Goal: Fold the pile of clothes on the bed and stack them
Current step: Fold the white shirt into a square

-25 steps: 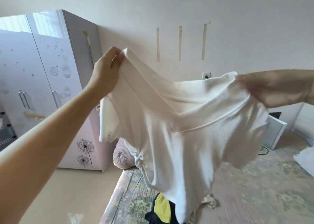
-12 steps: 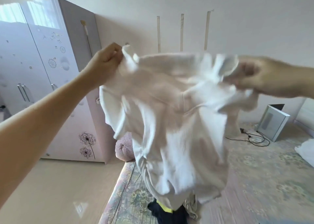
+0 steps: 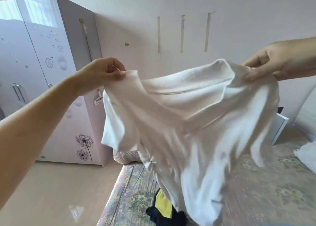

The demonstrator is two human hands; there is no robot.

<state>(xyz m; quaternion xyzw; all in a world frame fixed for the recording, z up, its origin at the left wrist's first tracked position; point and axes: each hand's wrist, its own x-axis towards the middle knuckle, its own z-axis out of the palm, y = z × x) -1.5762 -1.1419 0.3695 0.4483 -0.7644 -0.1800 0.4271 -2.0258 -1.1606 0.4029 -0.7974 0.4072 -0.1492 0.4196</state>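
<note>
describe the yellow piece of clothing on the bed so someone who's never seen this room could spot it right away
Start at the floral-patterned bed and look to its near left edge, under the hanging hem of the white knit shirt. There lies the bright yellow-green garment on a crumpled black garment. It is the only vivid colour among pale fabrics.

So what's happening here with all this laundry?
A person holds a white knit shirt up over a floral-covered bed. The left hand pinches one top corner, and the right hand pinches the other. The shirt is spread out, not yet folded. A yellow-and-black garment lies on the bed beneath it.
</note>
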